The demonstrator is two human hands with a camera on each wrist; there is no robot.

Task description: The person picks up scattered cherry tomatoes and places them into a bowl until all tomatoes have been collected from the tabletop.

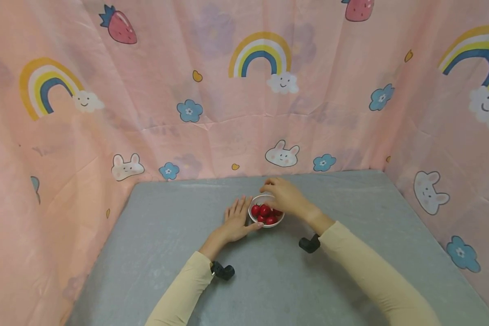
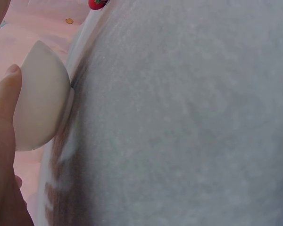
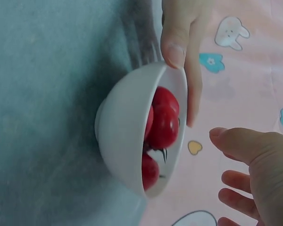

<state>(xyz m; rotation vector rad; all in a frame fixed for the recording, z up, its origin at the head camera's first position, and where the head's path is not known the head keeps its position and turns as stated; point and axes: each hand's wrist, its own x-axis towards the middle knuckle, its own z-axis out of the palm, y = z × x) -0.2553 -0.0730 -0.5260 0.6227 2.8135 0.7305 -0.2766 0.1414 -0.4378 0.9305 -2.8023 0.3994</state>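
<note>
I have my right hand (image 1: 287, 197) just above the bowl's far right side, fingers loosely bent and empty, while my left hand (image 1: 237, 222) lies along its left side, fingers straight and spread, thumb touching it. Between them the white bowl (image 3: 125, 127) stands upright on the grey tabletop (image 1: 163, 240), with several red tomatoes (image 3: 163, 126) inside. My left wrist view catches another tomato (image 2: 97, 4) outside the bowl, partly cut off, and a pink patterned curtain (image 1: 216, 149) hangs behind.

Open lane over grey table (image 1: 269, 285) between forearms (image 1: 183, 290), up to bowl (image 3: 120, 127), left hand (image 1: 236, 222) blocking its left side, right hand (image 1: 287, 197) above far-right side, curtain (image 1: 159, 99) behind.
</note>
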